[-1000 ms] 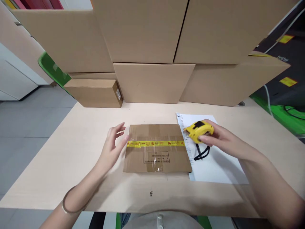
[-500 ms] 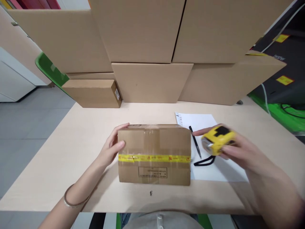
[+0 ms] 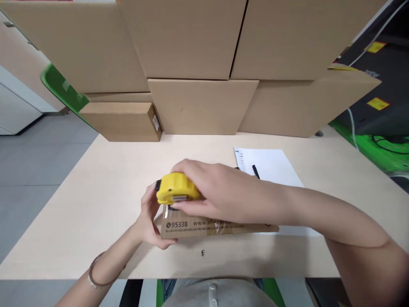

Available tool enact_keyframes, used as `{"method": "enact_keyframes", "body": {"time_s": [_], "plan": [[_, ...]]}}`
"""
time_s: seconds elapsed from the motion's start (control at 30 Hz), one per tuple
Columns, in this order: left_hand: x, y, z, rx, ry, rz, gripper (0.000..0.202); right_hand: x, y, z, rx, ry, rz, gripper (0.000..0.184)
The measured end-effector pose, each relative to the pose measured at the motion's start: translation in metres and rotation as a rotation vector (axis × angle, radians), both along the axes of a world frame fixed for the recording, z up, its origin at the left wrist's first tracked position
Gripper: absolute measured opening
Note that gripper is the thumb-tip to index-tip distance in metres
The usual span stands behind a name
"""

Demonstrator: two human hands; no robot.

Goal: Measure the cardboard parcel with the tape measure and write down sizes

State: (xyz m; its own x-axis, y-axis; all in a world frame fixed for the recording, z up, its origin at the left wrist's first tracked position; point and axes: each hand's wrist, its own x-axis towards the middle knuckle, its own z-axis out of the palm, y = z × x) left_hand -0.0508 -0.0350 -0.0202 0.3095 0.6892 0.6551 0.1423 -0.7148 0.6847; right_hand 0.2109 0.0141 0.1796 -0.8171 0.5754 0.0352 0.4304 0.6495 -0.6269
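Observation:
My right hand (image 3: 220, 192) reaches across the table and is closed round a yellow tape measure (image 3: 174, 188), held over the left end of a small cardboard box (image 3: 204, 224). The box's near side shows printed text "95338". My left hand (image 3: 150, 217) grips the box's left end, fingers curled under its lower corner. My right forearm hides most of the box's top. A bracelet sits on my left wrist.
A white sheet of paper (image 3: 271, 164) with a black pen (image 3: 255, 171) lies right of the box. A wall of large cardboard boxes (image 3: 191, 51) stands at the table's back, with a smaller box (image 3: 123, 121) at the back left. Green chair back left.
The box was stood up from lying flat, then turned so another side faces me. My right hand carried the tape measure from the paper on the right over to the box's left end.

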Motion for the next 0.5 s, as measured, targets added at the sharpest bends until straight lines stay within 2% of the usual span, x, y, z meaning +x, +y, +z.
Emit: {"method": "enact_keyframes", "body": {"time_s": [0.07, 0.13, 0.23, 0.33, 0.5], "plan": [[-0.003, 0.000, -0.005, -0.011, 0.015, 0.037, 0.142, -0.012, -0.005, 0.001, 0.060, -0.061, 0.062, 0.032], [-0.002, 0.001, -0.003, 0.020, 0.015, 0.042, 0.141, -0.016, -0.009, 0.001, 0.102, -0.124, 0.075, 0.033], [0.003, 0.006, 0.007, 0.165, 0.051, -0.024, 0.121, -0.006, -0.012, -0.002, 0.104, -0.146, 0.016, 0.033], [0.006, 0.010, 0.018, 0.225, 0.116, -0.037, 0.097, 0.027, -0.012, -0.008, 0.063, -0.094, -0.068, 0.029], [0.007, 0.009, 0.022, 0.226, 0.132, -0.012, 0.082, 0.120, -0.017, -0.018, 0.095, -0.094, -0.262, 0.028]]}}
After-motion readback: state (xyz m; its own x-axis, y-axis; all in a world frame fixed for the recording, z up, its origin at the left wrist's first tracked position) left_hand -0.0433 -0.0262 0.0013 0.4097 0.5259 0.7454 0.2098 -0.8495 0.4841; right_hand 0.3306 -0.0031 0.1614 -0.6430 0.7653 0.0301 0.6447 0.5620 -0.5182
